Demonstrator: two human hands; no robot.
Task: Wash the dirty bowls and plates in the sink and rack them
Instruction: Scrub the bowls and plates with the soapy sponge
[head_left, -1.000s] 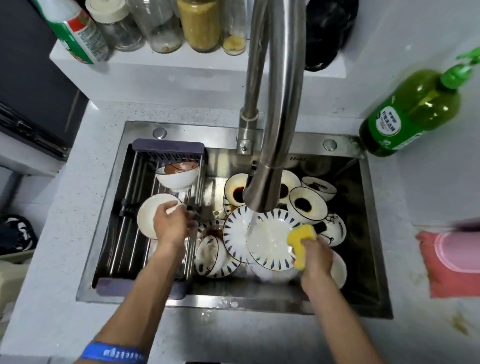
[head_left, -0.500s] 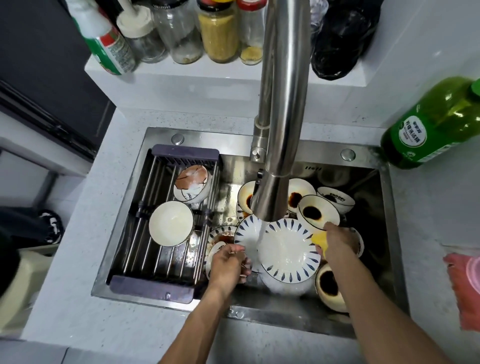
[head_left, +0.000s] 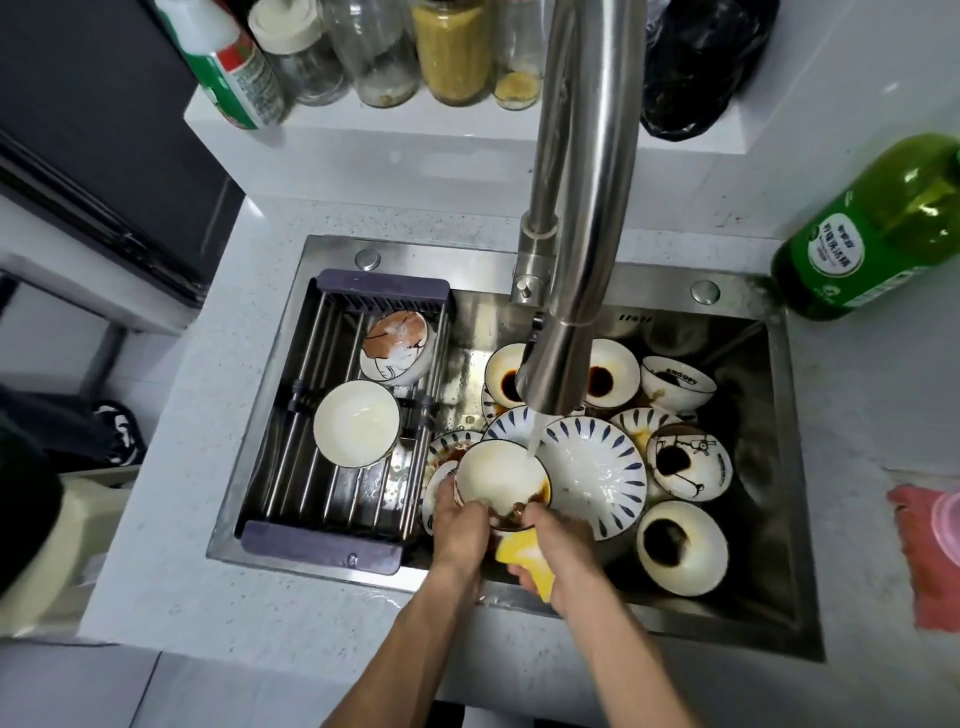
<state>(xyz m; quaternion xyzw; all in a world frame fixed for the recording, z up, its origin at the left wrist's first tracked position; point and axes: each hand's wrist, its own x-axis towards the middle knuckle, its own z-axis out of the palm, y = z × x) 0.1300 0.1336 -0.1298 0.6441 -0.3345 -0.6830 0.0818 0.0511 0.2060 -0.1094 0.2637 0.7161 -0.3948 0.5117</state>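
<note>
My left hand (head_left: 460, 525) grips a white bowl (head_left: 498, 478) with brown sauce at its near rim, tilted under the running water from the faucet (head_left: 576, 218). My right hand (head_left: 558, 551) holds a yellow sponge (head_left: 522, 556) just below that bowl. A blue-patterned plate (head_left: 592, 470) lies to the right in the steel sink (head_left: 779, 519), among several dirty bowls with dark sauce (head_left: 680, 548). Two bowls sit in the drying rack (head_left: 322, 535) over the sink's left side: a plain white one (head_left: 356, 423) and a brown-patterned one (head_left: 397, 345).
A green detergent bottle (head_left: 872, 234) leans on the counter at the right. A red cloth (head_left: 924, 556) lies at the right edge. Jars and a spray bottle (head_left: 228, 67) stand on the ledge behind, with a black bag (head_left: 701, 67) beside them.
My left hand left the rack, reached into the sink and lifted a sauce-stained bowl under the water. My right hand brought the sponge from the plate's right side to that bowl.
</note>
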